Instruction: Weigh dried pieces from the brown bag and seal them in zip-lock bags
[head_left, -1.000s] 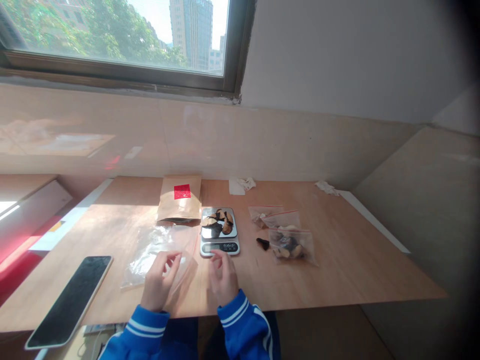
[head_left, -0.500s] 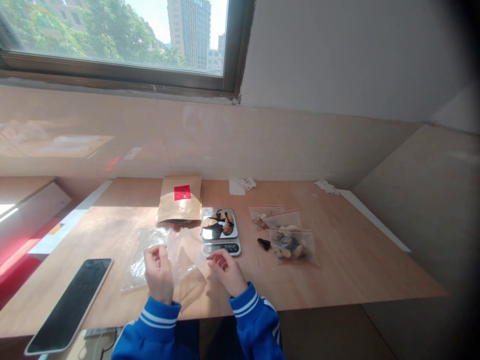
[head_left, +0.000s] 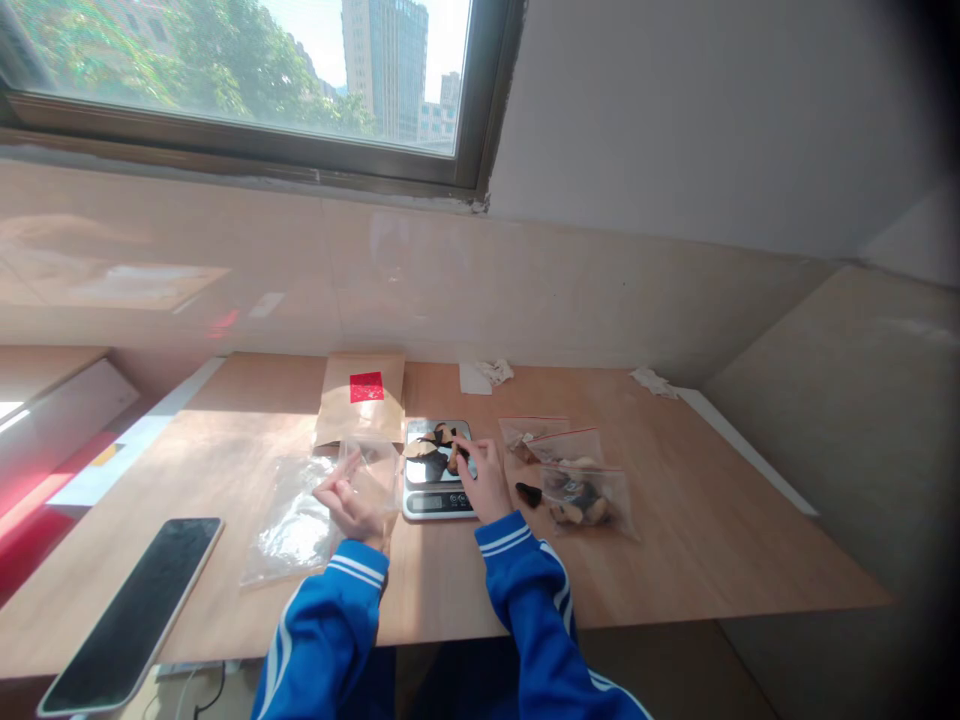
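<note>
A small digital scale (head_left: 437, 500) sits mid-table with dark and tan dried pieces (head_left: 431, 462) on its pan. My right hand (head_left: 484, 480) reaches over the pan, fingers pinched on one piece at its right edge. My left hand (head_left: 351, 505) holds a clear plastic bag (head_left: 375, 470) upright just left of the scale, fingers closed on it. Both arms wear blue sleeves with white stripes.
A brown paper pouch (head_left: 362, 400) with a red label lies behind the scale. Flat clear bags (head_left: 289, 525) lie left, a phone (head_left: 131, 610) nearer the left edge. Filled zip bags (head_left: 581, 490) and a loose dark piece (head_left: 528, 491) lie right. Crumpled tissues (head_left: 495, 370) sit by the wall.
My left hand lifted a clear bag off the pile and moved it toward the scale. My right hand moved forward from in front of the scale onto the pan.
</note>
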